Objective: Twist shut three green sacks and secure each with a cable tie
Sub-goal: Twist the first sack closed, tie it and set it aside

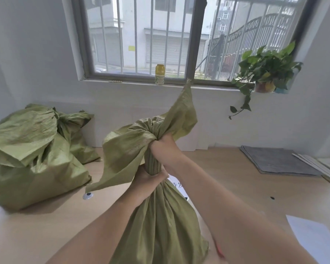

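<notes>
Left hand (150,178) and right hand (163,144) grip green sack (160,225), half-covering printed characters (178,185).

Soft daylight pours through the barred window (141,40), bright but without glare; the white walls (36,54) go a cool grey; the held sack (160,216) shows a dull sheen on its folds; the far sacks (31,149) lay a faint shadow on the table (236,164); the wide lens bows the window frame; the lower-left corner smears.
</notes>
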The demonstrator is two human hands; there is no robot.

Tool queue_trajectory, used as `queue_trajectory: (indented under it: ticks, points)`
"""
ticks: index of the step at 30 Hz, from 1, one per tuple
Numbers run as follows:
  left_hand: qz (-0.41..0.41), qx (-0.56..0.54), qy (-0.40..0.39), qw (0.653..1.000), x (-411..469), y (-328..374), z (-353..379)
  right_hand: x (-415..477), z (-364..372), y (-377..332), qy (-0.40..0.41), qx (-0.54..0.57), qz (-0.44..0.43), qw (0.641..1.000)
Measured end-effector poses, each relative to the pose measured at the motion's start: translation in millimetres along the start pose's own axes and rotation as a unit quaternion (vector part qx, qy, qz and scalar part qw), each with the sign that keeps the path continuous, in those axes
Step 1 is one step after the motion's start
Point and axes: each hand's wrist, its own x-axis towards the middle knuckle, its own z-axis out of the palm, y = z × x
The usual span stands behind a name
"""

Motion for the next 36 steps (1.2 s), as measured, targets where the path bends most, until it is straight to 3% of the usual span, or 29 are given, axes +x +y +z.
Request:
queue_trajectory:
  ticks: [8, 24, 31, 36]
  points:
    - [-0.079, -0.002, 0.004, 0.997, 1.7, -42.3, 27.3, 7.4, -1.4, 10.4, -0.006, 0.038, 0.042, 0.998]
    - [-0.167, 0.096, 0.146, 0.97, -0.5, -96.4, 63.7, 12.8, -40.7, 86.2, -0.004, 0.072, 0.142, 0.987]
    - [-0.194, 0.089, 0.201, 0.956, -7.5, -88.4, 63.4, -10.8, -45.6, 107.3, -0.036, 0.038, 0.181, 0.982]
    - [-0.225, 0.052, 0.235, 0.944, -21.3, -82.4, 60.9, -35.3, -48.7, 120.6, 0.004, 0.031, 0.242, 0.97]
